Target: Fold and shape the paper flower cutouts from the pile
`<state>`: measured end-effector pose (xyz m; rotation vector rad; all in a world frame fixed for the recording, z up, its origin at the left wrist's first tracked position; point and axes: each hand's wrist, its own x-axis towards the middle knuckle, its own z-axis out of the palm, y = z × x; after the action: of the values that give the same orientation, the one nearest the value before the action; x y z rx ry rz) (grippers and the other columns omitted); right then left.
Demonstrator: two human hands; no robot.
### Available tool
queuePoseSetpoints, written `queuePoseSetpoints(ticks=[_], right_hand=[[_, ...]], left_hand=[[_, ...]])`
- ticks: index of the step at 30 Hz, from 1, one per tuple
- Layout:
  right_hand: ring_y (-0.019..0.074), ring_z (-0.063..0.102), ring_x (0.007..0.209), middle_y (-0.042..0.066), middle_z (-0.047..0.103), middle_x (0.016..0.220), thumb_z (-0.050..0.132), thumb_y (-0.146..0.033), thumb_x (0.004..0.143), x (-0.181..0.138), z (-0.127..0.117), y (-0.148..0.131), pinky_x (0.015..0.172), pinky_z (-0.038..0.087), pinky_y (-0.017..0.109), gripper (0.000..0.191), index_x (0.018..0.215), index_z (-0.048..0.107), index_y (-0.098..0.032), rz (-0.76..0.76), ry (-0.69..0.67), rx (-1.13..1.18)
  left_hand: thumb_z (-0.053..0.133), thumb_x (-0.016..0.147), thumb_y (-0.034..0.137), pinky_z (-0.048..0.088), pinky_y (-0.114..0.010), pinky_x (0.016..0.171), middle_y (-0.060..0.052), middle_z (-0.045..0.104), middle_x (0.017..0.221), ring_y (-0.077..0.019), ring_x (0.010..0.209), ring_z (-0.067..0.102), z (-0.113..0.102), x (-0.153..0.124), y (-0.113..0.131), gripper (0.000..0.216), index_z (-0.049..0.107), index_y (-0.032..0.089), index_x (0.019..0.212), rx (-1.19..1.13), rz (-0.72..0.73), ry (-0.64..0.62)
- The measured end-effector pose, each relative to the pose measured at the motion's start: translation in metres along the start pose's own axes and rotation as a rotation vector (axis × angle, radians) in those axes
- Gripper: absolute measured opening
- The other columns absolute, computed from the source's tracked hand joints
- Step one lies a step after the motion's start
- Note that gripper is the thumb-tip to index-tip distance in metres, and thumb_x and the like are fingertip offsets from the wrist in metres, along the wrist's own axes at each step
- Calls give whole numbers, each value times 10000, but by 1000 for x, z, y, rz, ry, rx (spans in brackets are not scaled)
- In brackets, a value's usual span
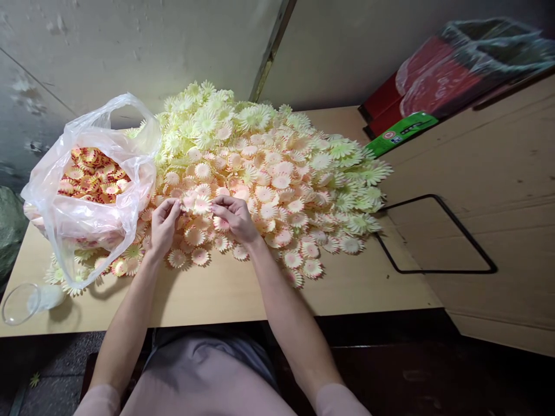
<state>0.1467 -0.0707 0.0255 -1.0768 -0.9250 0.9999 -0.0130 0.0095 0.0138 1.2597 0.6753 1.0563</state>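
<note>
My left hand (163,222) is closed in a pinch at the left edge of a pale pink-and-cream artificial flower piece (202,204). On its other side my right hand (236,218) pinches with thumb and forefinger. Both hands are just above the front of a big heap of artificial flower pieces (269,193), pink in the middle and pale green toward the back and right. Whether one piece or two overlapping ones lie between my fingers, I cannot tell. Left of my hands stands an open white plastic bag (141,193), filled with red-and-yellow flower pieces (97,179).
A glass cup (32,303) is at the table's front left corner. On the right rises a cardboard box (481,190), near a black wire frame (437,271), a green packet (401,133) and red plastic-wrapped boxes (442,72). The wall (195,46) bounds the table (208,300) behind.
</note>
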Motion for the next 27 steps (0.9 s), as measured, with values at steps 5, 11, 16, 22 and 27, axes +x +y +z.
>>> queuePoseSetpoints(ticks=[5,11,16,22,27], right_hand=[[69,398,418,-39,512,557,691,-314,668,0,-5,-7,384,324,212,182,631,563,-190,34,105,266],[50,363,407,-44,517,551,735,-348,681,1,-4,-2,376,293,205,199,686,634,-177,9,122,118],[53,363,418,-37,530,543,736,-401,710,-1,4,0,393,290,212,241,723,673,-169,7,-47,-16],[49,362,417,-51,497,517,742,-364,716,-3,9,-8,408,283,212,210,720,679,-163,2,-135,-35],[52,362,422,-43,510,540,743,-351,696,-3,6,-3,402,294,214,205,694,655,-166,36,-102,-18]], left_hand=[[700,755,445,468,-212,650,7,550,743,-92,662,524,-7,7,-2,277,594,189,760,-65,39,190],[729,742,321,468,-240,777,-15,637,887,-123,820,588,-3,-1,8,202,660,201,890,171,203,190],[727,759,368,462,-251,685,-38,666,797,-138,733,587,6,-9,13,197,708,174,791,213,110,-86],[740,750,372,451,-245,659,-32,665,758,-129,690,577,6,-11,13,204,716,171,774,240,89,-167],[713,782,373,426,-222,645,-9,612,735,-104,674,537,3,-8,7,198,689,176,782,142,49,-102]])
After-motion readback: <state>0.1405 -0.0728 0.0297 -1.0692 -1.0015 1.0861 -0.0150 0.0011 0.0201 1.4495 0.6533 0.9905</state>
